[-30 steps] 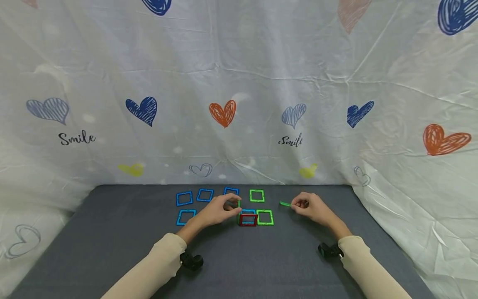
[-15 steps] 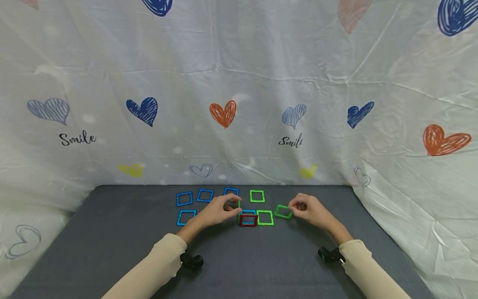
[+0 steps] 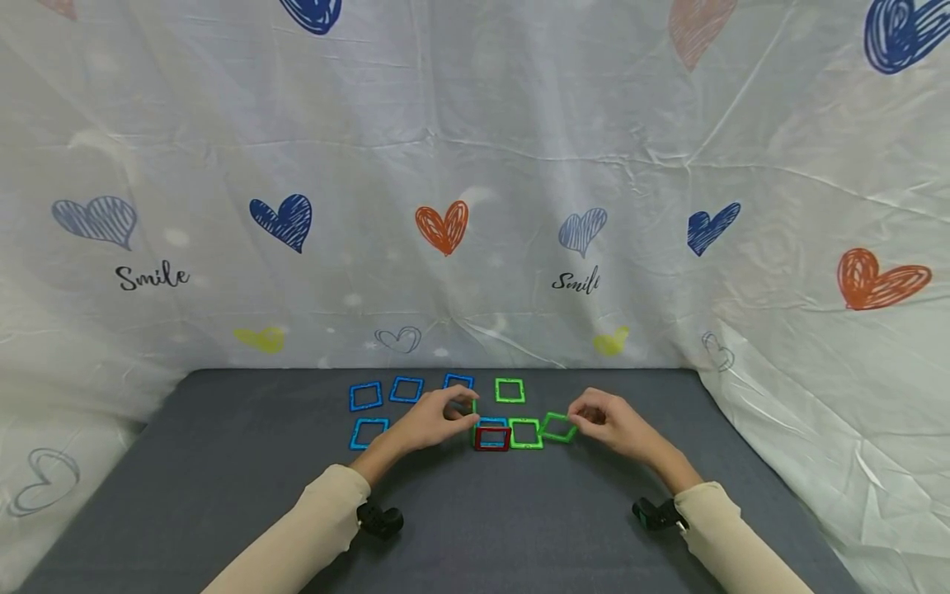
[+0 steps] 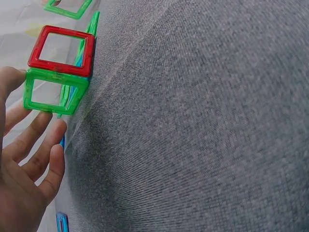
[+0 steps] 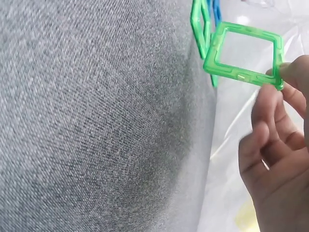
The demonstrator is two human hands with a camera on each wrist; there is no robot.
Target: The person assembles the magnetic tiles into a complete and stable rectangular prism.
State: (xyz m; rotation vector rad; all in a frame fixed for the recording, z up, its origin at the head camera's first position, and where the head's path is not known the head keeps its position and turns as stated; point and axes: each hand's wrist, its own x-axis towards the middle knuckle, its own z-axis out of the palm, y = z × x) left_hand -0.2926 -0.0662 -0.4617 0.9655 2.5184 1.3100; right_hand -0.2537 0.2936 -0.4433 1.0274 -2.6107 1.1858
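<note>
My left hand (image 3: 434, 419) holds a green square magnetic tile (image 4: 57, 76) that stands on edge, thumb at one side and fingertips at the other. A red magnetic tile (image 3: 493, 448) stands upright at a corner with it, around a flat blue tile (image 3: 493, 421). Directly right of these lies a flat green tile (image 3: 525, 446). Pinched by one corner in my right hand (image 3: 619, 421) is another green square tile (image 5: 241, 76), tilted, its far edge right by the flat green one in the head view.
Several blue tiles (image 3: 366, 406) lie on the grey cloth-covered table (image 3: 505, 528) at the left and back. One more green tile (image 3: 510, 401) lies behind the assembled group. A white curtain (image 3: 356, 289) with printed hearts hangs behind the table.
My right hand has moved slightly left with its green tile, which has turned from edge-on to showing its square face and come up to the flat green tile. The left hand stays put.
</note>
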